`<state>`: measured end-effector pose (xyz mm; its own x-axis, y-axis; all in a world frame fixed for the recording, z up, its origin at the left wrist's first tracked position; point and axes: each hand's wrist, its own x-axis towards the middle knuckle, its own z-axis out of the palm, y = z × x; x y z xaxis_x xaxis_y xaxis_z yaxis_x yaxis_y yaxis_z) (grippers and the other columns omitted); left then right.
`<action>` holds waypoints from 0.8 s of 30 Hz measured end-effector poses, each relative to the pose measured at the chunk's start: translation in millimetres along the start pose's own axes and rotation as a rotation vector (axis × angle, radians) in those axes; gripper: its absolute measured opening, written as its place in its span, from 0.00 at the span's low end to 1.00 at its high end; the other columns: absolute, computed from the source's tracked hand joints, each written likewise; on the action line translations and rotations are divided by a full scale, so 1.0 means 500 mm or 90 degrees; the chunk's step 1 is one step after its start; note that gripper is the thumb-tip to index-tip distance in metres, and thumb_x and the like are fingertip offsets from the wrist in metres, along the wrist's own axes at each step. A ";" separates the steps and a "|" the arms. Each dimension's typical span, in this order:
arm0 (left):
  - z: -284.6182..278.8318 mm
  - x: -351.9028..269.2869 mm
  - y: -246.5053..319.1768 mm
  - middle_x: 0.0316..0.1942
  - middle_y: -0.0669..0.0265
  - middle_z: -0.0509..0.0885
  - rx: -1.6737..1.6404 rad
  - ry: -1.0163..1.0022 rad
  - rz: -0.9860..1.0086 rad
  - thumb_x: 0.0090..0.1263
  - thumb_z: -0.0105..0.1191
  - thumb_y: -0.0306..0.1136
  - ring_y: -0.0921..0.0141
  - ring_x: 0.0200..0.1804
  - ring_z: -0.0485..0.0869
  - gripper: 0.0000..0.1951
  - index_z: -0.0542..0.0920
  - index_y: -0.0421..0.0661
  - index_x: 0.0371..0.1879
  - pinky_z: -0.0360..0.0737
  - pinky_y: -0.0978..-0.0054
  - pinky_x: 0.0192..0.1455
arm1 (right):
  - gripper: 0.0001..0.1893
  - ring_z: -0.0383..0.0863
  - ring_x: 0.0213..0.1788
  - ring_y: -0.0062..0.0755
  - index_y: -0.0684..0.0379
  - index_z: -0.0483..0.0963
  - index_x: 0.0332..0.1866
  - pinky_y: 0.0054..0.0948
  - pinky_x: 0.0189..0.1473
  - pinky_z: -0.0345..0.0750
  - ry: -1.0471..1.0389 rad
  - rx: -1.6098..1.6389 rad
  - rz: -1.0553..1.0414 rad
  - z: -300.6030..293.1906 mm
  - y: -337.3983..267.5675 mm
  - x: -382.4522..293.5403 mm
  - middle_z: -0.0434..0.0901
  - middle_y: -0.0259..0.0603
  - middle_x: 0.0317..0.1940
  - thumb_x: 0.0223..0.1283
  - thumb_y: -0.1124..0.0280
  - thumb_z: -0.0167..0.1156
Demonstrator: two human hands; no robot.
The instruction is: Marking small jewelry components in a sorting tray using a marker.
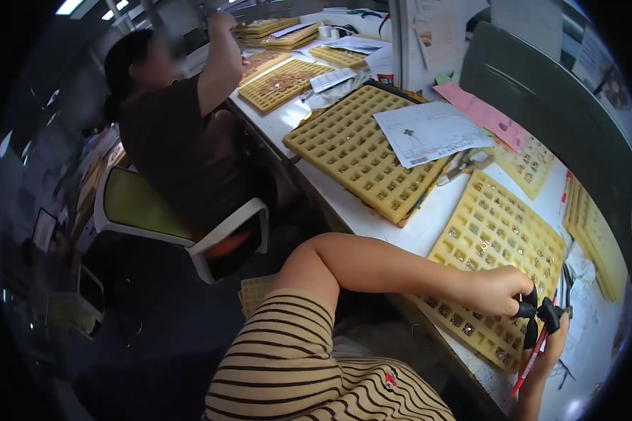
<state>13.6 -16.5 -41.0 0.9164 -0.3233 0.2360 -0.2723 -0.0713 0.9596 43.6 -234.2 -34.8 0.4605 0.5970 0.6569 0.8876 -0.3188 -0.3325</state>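
My left hand, with black finger cots on its fingertips, reaches over a yellow compartment tray holding small shiny metallic pieces. Its fingertips meet those of my right hand above the tray's near right part. Black cots cover fingertips of the right hand too, and a red pen is held in it, slanting down to the left. Any small piece between the touching fingertips is too small to make out.
A larger yellow tray lies farther back, partly under a printed sheet. Beside it are pliers and a pink paper. Stacked trays stand at right. A co-worker sits at left on a green-backed chair.
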 end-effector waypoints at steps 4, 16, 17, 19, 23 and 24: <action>-0.005 0.000 0.006 0.22 0.57 0.83 0.010 -0.042 -0.039 0.61 0.49 0.19 0.69 0.23 0.84 0.06 0.80 0.32 0.32 0.81 0.72 0.26 | 0.17 0.79 0.46 0.52 0.64 0.79 0.50 0.40 0.53 0.72 0.026 -0.074 -0.057 0.008 0.023 -0.015 0.80 0.53 0.42 0.52 0.82 0.61; -0.008 -0.002 0.017 0.24 0.55 0.84 -0.071 -0.060 -0.079 0.61 0.48 0.18 0.66 0.21 0.84 0.05 0.79 0.31 0.31 0.82 0.70 0.22 | 0.21 0.76 0.40 0.41 0.64 0.78 0.53 0.32 0.43 0.71 -0.020 -0.056 -0.069 0.008 0.054 -0.016 0.76 0.46 0.36 0.49 0.80 0.60; -0.008 -0.002 0.017 0.24 0.55 0.84 -0.074 -0.065 -0.081 0.61 0.48 0.17 0.66 0.21 0.84 0.05 0.79 0.30 0.31 0.82 0.70 0.22 | 0.22 0.75 0.38 0.39 0.64 0.78 0.54 0.31 0.41 0.71 -0.016 -0.062 -0.077 0.011 0.057 -0.015 0.75 0.44 0.35 0.49 0.80 0.59; -0.009 -0.003 0.018 0.24 0.55 0.83 -0.077 -0.066 -0.084 0.62 0.49 0.18 0.67 0.21 0.84 0.05 0.79 0.31 0.32 0.81 0.71 0.22 | 0.21 0.75 0.38 0.39 0.63 0.77 0.54 0.31 0.41 0.70 -0.015 -0.074 -0.089 0.012 0.061 -0.013 0.75 0.44 0.35 0.49 0.79 0.59; -0.009 -0.004 0.022 0.25 0.57 0.84 -0.135 -0.073 -0.125 0.67 0.51 0.23 0.67 0.22 0.85 0.06 0.79 0.32 0.35 0.80 0.72 0.23 | 0.20 0.73 0.37 0.40 0.64 0.77 0.52 0.31 0.40 0.68 -0.023 -0.036 -0.093 0.007 0.058 -0.003 0.72 0.44 0.32 0.50 0.78 0.60; -0.009 -0.004 0.023 0.26 0.56 0.84 -0.162 -0.072 -0.135 0.68 0.51 0.23 0.67 0.23 0.85 0.06 0.79 0.32 0.36 0.81 0.73 0.23 | 0.19 0.72 0.36 0.40 0.64 0.76 0.50 0.31 0.40 0.68 -0.037 -0.032 -0.080 0.003 0.055 0.000 0.71 0.44 0.31 0.50 0.77 0.61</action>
<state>9.9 -12.6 -29.6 0.9028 -0.4295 0.0222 0.0159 0.0849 0.9963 68.0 -241.6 -45.0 0.3468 0.6759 0.6503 0.9373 -0.2746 -0.2145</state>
